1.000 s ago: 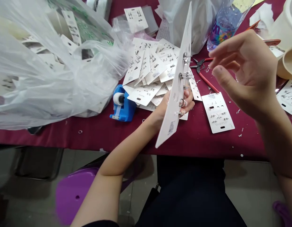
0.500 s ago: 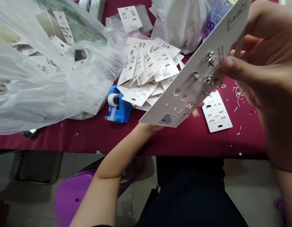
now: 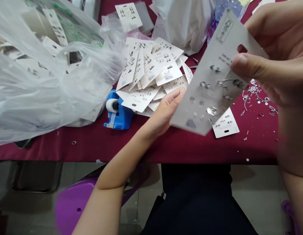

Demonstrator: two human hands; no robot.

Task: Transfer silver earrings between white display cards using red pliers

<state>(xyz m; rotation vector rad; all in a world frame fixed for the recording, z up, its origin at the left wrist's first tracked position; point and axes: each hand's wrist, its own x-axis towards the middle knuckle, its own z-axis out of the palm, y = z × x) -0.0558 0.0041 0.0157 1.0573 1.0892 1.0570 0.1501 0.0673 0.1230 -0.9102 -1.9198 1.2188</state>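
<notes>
My right hand (image 3: 271, 62) pinches a white earring card (image 3: 197, 94) by its upper edge, thumb in front. Held tilted above the table, the card carries several small silver earrings and is slightly blurred. My left hand (image 3: 168, 107) is behind the card's left edge, beside the card pile. Its visible fingers are bent and close together; their tips are partly hidden, and I cannot make out what they hold, if anything. Another earring card (image 3: 227, 125) lies on the table below, partly covered by the held one.
A fanned pile of earring cards (image 3: 139, 98) lies mid-table beside a blue tape dispenser (image 3: 120, 116). A large plastic bag (image 3: 43, 98) fills the left; a white bag (image 3: 185, 26) stands behind. Loose silver pieces (image 3: 256, 91) are scattered at right on the maroon cloth (image 3: 131, 147).
My right hand has turned the card more upright and facing me. My left hand has moved left and up, from beneath the card to beside the pile.
</notes>
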